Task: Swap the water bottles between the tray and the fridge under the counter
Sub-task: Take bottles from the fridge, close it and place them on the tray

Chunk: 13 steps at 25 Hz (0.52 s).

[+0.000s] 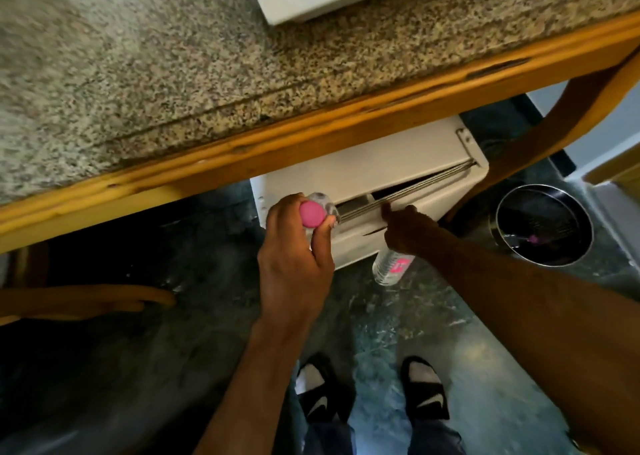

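Bottle [313,214] in left hand [294,264] grip, right hand [412,229] seemingly at fridge [381,163] door

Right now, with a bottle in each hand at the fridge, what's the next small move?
Probably pull the fridge door wider with the right hand: it is only ajar, and the left hand holds the pink-capped bottle beside the narrow gap.
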Tool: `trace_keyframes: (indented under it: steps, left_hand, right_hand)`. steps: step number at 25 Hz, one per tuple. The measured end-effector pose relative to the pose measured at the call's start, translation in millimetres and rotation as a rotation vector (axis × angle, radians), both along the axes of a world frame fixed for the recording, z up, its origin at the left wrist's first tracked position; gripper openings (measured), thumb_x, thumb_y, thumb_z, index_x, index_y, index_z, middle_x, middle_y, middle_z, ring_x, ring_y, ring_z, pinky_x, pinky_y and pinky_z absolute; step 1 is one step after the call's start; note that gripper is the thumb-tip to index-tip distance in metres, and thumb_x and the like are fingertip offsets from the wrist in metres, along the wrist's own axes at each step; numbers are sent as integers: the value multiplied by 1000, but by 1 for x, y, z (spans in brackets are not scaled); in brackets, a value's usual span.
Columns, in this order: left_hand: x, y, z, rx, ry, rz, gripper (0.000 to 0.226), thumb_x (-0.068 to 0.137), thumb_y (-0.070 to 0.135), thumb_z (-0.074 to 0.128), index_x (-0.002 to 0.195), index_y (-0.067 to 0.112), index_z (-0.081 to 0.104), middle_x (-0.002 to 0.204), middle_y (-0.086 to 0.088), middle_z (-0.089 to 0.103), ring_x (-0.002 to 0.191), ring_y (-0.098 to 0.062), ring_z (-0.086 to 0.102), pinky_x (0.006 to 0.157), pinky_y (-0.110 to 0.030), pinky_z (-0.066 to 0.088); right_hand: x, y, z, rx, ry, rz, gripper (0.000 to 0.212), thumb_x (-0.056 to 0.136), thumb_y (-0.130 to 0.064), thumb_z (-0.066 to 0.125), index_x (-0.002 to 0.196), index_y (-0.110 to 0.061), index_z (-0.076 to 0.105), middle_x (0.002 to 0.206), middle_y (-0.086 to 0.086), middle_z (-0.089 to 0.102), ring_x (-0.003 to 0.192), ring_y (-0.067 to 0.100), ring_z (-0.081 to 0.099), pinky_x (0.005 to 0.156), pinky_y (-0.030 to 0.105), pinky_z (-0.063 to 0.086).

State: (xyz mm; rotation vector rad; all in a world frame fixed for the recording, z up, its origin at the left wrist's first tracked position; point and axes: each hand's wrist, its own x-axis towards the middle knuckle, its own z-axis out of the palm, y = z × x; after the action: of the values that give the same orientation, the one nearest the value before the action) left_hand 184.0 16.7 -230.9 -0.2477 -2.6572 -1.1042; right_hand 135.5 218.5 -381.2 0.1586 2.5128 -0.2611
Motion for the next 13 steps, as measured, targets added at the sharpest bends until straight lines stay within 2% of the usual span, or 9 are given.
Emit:
trace_keyframes:
  steps: [2,5,8,10,12,13]
  left_hand:
    - [-2,1,-3,10,2,28,32,89,22,62,114,1,57,109,-15,61,97,-13,53,85,-6,37]
    - [-5,9,-5,33,-17,55,29,88,22,64,111,6,59,106,-11,62,93,-8,51,79,-18,47]
    - [-2,14,3,24,-6,45,23,86,18,67,106,7,60,100,-11,62,89,-9,49,76,-22,46]
    - [-5,15,17,-13,-29,20,19,85,17,67,100,8,60,96,-9,61,85,-10,48,75,-22,43]
    - [-7,18,48,-66,-32,1,18,85,20,68,96,9,59,91,-5,59,80,-12,47,72,-19,36]
    - [-6,21,73,-79,-20,-7,18,84,21,68,95,10,59,89,-3,58,79,-13,48,71,-18,32]
  right_hand:
    - [-10,-8,-2,29,47,-14,67,94,-27,41,150,-12,9,135,37,36,118,52,47,97,56,43]
    - [-17,-10,8,55,51,2,66,94,-31,42,151,-19,9,134,28,35,113,47,50,94,52,44]
    - [-7,-3,37,55,33,34,68,93,-33,45,151,-26,9,135,23,34,113,44,51,95,50,44]
    - [7,1,69,45,80,60,59,91,-29,49,145,-19,27,132,21,39,111,42,54,93,48,46]
    - [22,5,120,-2,202,94,36,89,-27,51,122,-12,51,122,18,49,105,38,58,88,45,49]
    - [28,8,157,-31,274,99,28,89,-27,52,111,-10,56,115,16,53,101,37,60,85,43,50]
